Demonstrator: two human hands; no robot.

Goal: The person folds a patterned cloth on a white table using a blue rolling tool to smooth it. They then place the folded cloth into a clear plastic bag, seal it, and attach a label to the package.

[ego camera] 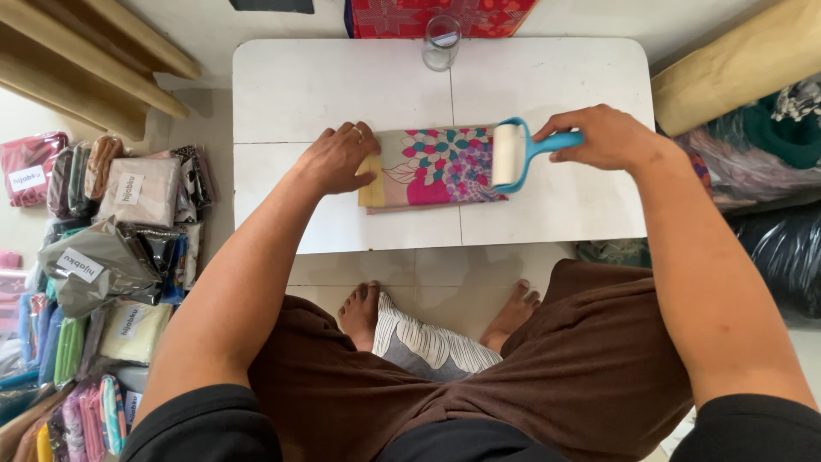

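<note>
Folded floral cloth [432, 167] between hands: left [338, 158] pins edge, right [603, 137] grips roller [513, 154].

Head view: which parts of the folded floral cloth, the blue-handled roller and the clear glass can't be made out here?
- Folded floral cloth: left end hidden under the left hand; right edge hidden behind the white roller drum.
- Blue-handled lint roller: grip end hidden inside the right hand.
- Clear glass: too small to tell its contents.
- Red patterned cloth: cut off by the top edge.

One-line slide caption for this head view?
Left hand pins a folded floral cloth on a white low table while right hand rests a blue-handled lint roller on it.
</note>
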